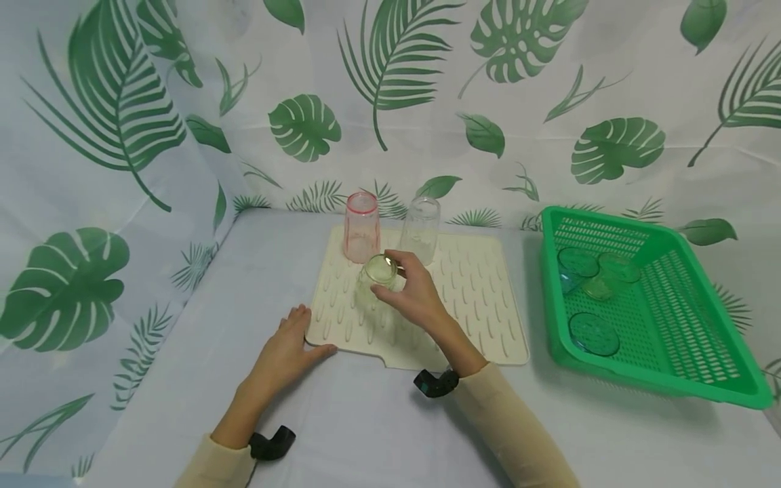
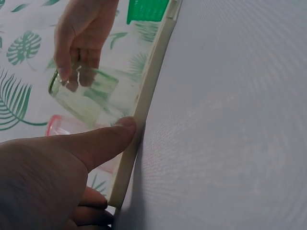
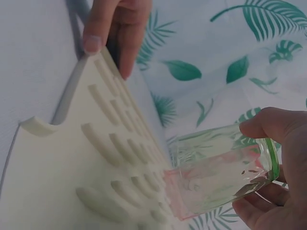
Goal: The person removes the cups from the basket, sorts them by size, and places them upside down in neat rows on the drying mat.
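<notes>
My right hand (image 1: 416,291) grips a pale green drinking glass (image 1: 379,271) by its upper end, thumb on one side and fingers on the other. The glass is over the left part of a cream ridged drying mat (image 1: 470,298); whether its lower end touches the mat I cannot tell. Behind it a pink-tinted glass (image 1: 362,230) and a clear glass (image 1: 421,227) stand upright on the mat's back part. My left hand (image 1: 282,356) touches the mat's front left corner, its thumb (image 2: 108,141) along the front edge and its fingers by the left edge.
A green plastic basket (image 1: 655,379) stands to the right of the mat, with several tinted glasses inside, among them a bluish one (image 1: 594,334) near its front. A leaf-printed cloth (image 1: 421,135) hangs behind and at the left. White cloth (image 1: 360,434) covers the table.
</notes>
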`<state>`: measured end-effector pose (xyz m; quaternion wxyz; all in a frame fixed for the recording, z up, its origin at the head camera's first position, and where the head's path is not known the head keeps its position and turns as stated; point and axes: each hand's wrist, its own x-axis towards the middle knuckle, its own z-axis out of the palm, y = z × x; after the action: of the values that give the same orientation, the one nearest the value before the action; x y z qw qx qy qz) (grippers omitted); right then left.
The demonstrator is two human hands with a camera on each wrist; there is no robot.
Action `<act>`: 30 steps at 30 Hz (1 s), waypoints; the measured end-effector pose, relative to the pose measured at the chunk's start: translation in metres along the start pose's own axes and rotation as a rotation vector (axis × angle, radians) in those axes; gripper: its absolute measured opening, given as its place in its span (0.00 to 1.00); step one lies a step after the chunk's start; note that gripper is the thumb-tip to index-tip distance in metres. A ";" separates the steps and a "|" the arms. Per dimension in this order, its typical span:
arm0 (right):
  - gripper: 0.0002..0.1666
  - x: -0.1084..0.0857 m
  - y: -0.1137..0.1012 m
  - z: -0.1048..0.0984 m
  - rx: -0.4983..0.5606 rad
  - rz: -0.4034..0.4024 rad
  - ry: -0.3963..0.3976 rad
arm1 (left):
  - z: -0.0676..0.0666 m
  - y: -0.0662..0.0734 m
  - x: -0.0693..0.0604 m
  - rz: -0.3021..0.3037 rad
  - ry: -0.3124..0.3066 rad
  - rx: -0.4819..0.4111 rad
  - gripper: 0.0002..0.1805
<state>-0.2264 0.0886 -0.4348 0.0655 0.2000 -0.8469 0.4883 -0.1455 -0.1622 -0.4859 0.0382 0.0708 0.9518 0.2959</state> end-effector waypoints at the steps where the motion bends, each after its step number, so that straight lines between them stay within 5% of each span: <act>1: 0.40 0.002 0.001 0.002 0.003 0.000 0.001 | 0.000 0.000 0.000 -0.001 0.001 -0.003 0.49; 30: 0.41 0.043 0.015 0.042 -0.100 0.092 0.002 | 0.002 -0.004 0.001 -0.004 0.009 -0.006 0.49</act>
<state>-0.2676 0.0474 -0.4554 0.0537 0.1567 -0.8786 0.4480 -0.1472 -0.1646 -0.4899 0.0345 0.0676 0.9513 0.2988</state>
